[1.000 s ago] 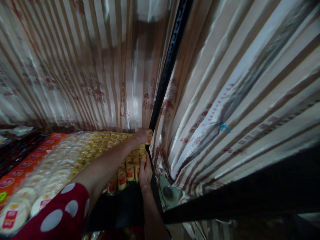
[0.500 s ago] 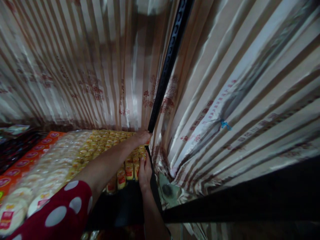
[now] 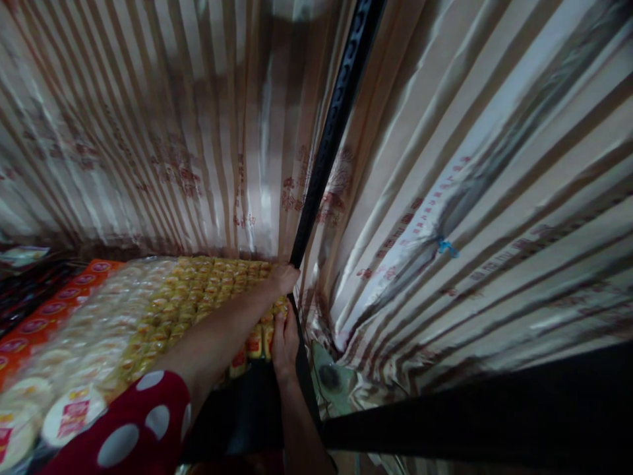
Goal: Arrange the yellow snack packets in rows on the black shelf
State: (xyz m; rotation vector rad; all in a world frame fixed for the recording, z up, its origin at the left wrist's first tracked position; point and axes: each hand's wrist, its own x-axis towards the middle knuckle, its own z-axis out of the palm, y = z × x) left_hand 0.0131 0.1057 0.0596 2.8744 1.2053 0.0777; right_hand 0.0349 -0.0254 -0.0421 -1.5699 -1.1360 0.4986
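Yellow-wrapped packets (image 3: pixel 190 287) fill tight rows on a black shelf (image 3: pixel 247 406), reaching the corner by a black post (image 3: pixel 329 145). The left hand (image 3: pixel 284 279) is at the post's foot, fingers bent over; I cannot tell whether they pinch a packet. The right hand (image 3: pixel 285 340) lies along the rows' right edge, fingers seemingly close together, their grip hidden.

Pressing sideways too hard could push end packets off the shelf's side; the low left forearm could knock others askew. The front packets' labels face the camera, long axes running roughly towards the curtain (image 3: pixel 198 119); whether they stand or lean is unclear.
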